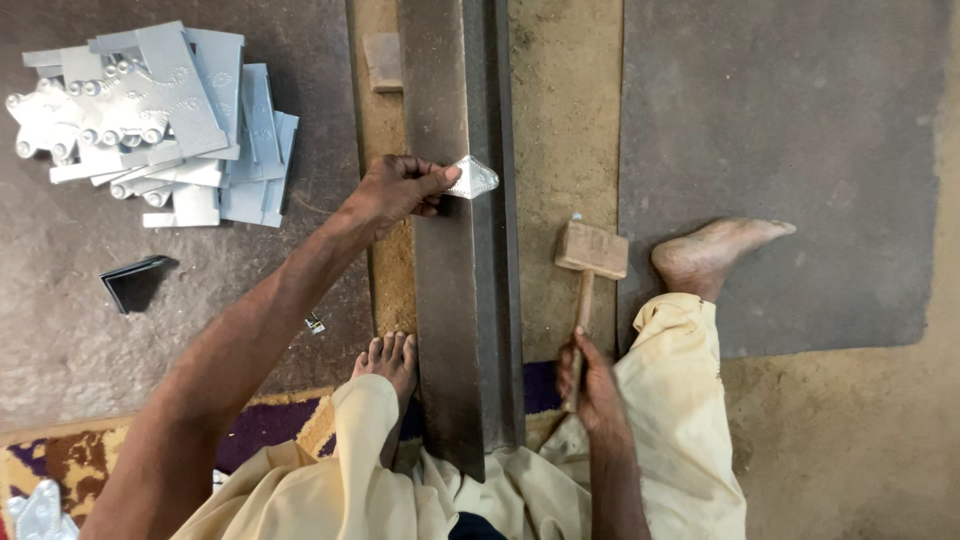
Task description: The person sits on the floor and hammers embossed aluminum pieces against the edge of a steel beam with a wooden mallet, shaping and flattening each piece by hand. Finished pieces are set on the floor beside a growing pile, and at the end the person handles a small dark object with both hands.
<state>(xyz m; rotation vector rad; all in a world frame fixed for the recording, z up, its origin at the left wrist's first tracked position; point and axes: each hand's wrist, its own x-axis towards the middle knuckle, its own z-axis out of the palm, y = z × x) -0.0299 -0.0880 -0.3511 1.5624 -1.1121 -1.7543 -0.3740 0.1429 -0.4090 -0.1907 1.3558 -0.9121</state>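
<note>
Metal piece (472, 177) half-hidden by left hand (398, 189); right hand (592, 385) grips mallet (588, 268)

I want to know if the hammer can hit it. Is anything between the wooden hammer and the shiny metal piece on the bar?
Nothing visible stands between them. The left hand holds the metal piece on the bar; the right hand holds the hammer beside the bar. Only the bar's bare raised edge lies between them.
</note>
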